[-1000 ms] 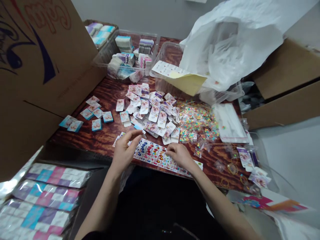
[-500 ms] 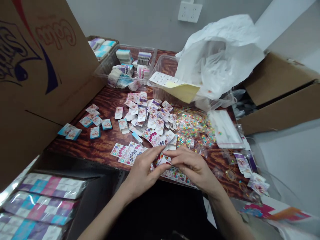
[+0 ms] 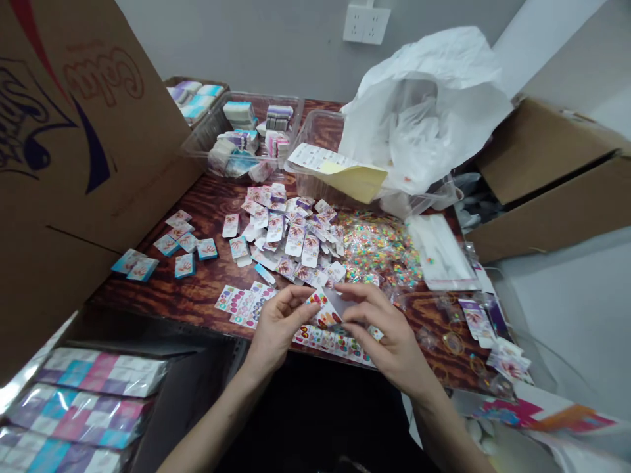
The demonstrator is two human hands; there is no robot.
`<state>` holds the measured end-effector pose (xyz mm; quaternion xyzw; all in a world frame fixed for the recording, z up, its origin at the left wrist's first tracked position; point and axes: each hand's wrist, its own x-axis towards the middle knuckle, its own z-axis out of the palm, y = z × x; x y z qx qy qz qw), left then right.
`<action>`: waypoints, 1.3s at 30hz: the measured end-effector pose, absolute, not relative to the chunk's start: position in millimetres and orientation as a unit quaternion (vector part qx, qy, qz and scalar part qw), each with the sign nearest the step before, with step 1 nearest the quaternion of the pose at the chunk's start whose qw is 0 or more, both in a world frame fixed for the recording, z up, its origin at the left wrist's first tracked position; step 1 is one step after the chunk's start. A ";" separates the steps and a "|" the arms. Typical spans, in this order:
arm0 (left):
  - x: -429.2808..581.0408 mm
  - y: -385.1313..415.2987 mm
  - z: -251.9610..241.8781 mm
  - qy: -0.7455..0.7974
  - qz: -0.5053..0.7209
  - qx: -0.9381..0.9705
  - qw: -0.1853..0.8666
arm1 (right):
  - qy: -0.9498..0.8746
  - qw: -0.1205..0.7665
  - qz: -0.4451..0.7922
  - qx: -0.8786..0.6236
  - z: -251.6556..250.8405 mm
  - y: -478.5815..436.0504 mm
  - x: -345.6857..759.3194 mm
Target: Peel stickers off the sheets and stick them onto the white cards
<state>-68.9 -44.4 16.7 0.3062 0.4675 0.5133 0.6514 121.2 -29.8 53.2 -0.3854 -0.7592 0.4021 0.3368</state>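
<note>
L hand [image 3: 275,325] partly hides sticker sht. [image 3: 326,310]

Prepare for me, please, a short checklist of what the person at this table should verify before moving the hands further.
1. Left hand pinches the patterned sheet: ok.
2. Right hand grips the sheet's other side firmly: cannot tell; its fingertips are at that edge, but the contact is unclear.
3. Patterned sheet lies flat on the table: not ok; it is raised between the hands.
4. Blue-edged boxes are clear of both hands: ok; they lie farther left.
5. Patterned sheet has no tear: cannot tell; fingers cover parts of it.
</note>
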 end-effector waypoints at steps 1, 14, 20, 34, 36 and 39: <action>-68.8 -43.8 17.7 0.467 0.510 0.314 0.650 | -0.755 0.342 0.390 -0.401 52.4 -28.5 122.1; -55.7 -27.8 4.6 0.498 0.464 0.388 0.622 | -0.665 0.317 0.474 -0.482 22.7 -11.7 129.1; -47.5 -6.1 -6.7 0.509 0.447 0.432 0.595 | -0.625 0.281 0.564 -0.460 5.0 9.4 149.8; -41.0 -2.3 3.4 0.509 0.408 0.576 0.492 | -0.644 0.300 0.469 -0.525 2.4 -1.0 172.1; -46.0 -3.7 5.3 0.479 0.401 0.554 0.550 | -0.636 0.283 0.500 -0.516 -1.0 -4.8 180.3; -47.4 -10.0 0.3 0.396 0.377 0.508 0.666 | -0.613 0.280 0.529 -0.516 -4.0 -11.5 182.7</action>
